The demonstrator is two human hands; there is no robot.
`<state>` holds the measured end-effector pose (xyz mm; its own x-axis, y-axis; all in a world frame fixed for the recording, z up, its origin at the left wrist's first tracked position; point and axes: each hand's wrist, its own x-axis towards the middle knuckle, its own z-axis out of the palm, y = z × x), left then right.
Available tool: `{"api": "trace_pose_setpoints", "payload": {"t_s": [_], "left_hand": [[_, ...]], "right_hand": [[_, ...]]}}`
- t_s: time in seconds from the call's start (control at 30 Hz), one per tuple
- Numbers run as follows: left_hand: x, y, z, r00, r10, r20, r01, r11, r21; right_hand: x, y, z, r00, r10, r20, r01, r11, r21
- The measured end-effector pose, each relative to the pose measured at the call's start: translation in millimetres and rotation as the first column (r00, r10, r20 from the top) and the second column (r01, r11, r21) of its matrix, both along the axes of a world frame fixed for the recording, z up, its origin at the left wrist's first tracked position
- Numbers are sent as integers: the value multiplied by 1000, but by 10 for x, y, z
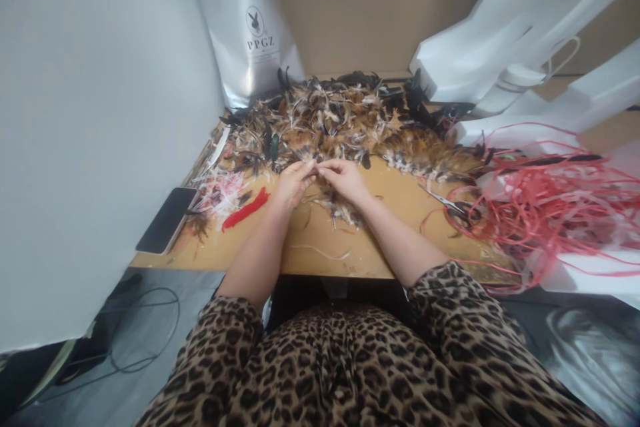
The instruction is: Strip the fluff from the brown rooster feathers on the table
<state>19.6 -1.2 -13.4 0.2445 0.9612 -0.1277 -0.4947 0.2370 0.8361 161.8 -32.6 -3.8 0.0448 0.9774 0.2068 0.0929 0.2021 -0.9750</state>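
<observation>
My left hand (294,183) and my right hand (344,180) meet fingertip to fingertip over the wooden table (395,200), just in front of a large heap of brown, black and white feathers (340,123). Both hands pinch together on something small, likely a feather, too small to name. A few loose feathers (343,210) lie under my right wrist.
A red feather (246,209) and pink-white strips (220,188) lie left. A phone (167,220) rests at the left edge. Scissors (453,203) and tangled red cord (550,207) are right. A silver bag (250,27) and white bags (525,20) stand behind.
</observation>
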Motion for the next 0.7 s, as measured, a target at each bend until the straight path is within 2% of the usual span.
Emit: {"api": "trace_pose_setpoints", "payload": {"t_s": [0.07, 0.17, 0.27, 0.43, 0.53, 0.63, 0.7], "left_hand": [[-18, 21, -7, 1000, 30, 8, -29, 999, -39], [-34, 35, -13, 998, 56, 11, -55, 997, -60], [-40, 31, -16, 998, 59, 15, -58, 997, -51], [-46, 34, -17, 998, 63, 20, -62, 997, -49], [-49, 42, -21, 998, 57, 26, -56, 997, -45], [-52, 42, -32, 999, 40, 33, -39, 999, -30], [-53, 41, -40, 999, 25, 40, -24, 999, -21]], "right_hand": [[97, 47, 23, 989, -126, 78, 119, 989, 84], [271, 130, 67, 918, -326, 226, 274, 933, 235], [403, 208, 138, 804, -430, 410, 282, 883, 374], [412, 352, 258, 563, -448, 694, 166, 885, 436], [353, 467, 271, 437, -429, 791, 113, 898, 425], [326, 558, 264, 412, -422, 808, 97, 902, 422], [330, 571, 273, 457, -422, 782, 112, 900, 420]]}}
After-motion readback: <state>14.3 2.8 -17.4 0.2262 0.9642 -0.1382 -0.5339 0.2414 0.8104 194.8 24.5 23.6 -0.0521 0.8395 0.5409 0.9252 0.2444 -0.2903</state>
